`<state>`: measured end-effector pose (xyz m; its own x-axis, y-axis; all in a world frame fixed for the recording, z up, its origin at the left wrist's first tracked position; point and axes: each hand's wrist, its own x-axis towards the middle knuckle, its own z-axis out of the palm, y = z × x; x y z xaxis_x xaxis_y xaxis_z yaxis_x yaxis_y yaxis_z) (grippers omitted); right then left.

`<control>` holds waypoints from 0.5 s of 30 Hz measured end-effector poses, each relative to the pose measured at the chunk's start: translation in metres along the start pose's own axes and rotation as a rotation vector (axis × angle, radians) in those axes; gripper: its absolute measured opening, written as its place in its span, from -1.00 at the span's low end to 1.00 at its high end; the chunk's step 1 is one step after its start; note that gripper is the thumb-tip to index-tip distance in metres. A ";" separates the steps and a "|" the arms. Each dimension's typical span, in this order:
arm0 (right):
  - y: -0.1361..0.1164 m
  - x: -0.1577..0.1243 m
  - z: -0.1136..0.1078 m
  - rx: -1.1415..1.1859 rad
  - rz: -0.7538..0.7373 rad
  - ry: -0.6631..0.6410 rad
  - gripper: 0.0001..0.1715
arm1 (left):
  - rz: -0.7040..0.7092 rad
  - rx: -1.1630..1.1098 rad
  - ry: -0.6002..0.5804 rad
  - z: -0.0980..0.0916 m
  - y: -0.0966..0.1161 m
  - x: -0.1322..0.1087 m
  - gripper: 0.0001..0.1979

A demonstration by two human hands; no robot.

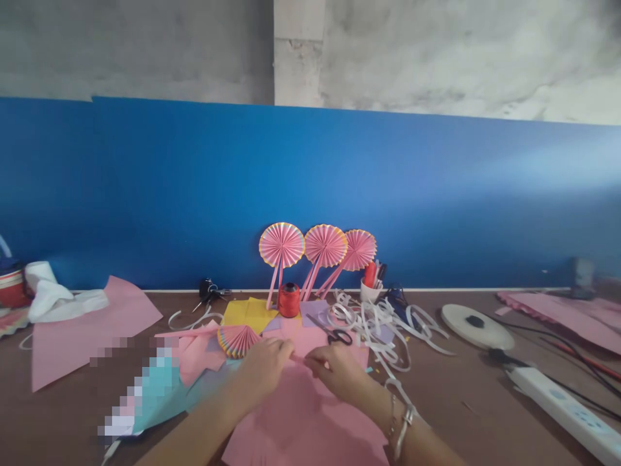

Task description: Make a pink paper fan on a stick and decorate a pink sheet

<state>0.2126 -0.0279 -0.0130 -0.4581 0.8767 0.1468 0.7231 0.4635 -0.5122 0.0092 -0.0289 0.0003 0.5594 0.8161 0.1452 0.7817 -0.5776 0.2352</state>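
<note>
My left hand and my right hand meet over a large pink paper sheet on the brown table. The fingers of both hands pinch the sheet's far edge, knuckles curled. A bracelet sits on my right wrist. A half-folded pink paper fan lies just beyond my left hand. Black-handled scissors rest just past my right hand. Three finished pink paper fans on strip handles lean against the blue wall.
A red thread spool and yellow paper sit behind the work. White paper strips sprawl to the right, next to a cup of pens. A white round disc and power strip lie far right. More pink paper lies left.
</note>
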 end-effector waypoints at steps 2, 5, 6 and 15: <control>-0.002 0.009 -0.007 0.086 0.062 -0.005 -0.66 | 0.002 -0.106 0.045 -0.008 -0.005 0.010 -0.72; -0.005 0.022 -0.017 0.226 0.149 0.087 -0.72 | -0.152 -0.433 0.299 -0.022 -0.017 0.026 -0.75; -0.008 0.026 -0.019 0.281 0.163 0.122 -0.70 | -0.232 -0.585 0.405 -0.025 -0.019 0.030 -0.65; -0.023 0.043 0.001 0.513 0.113 0.238 -0.54 | -0.343 -1.500 0.427 0.013 0.013 0.048 -0.48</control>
<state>0.1757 -0.0008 0.0045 -0.2209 0.9493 0.2235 0.3899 0.2960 -0.8720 0.0497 0.0027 -0.0022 0.1059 0.9916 0.0745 -0.2622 -0.0444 0.9640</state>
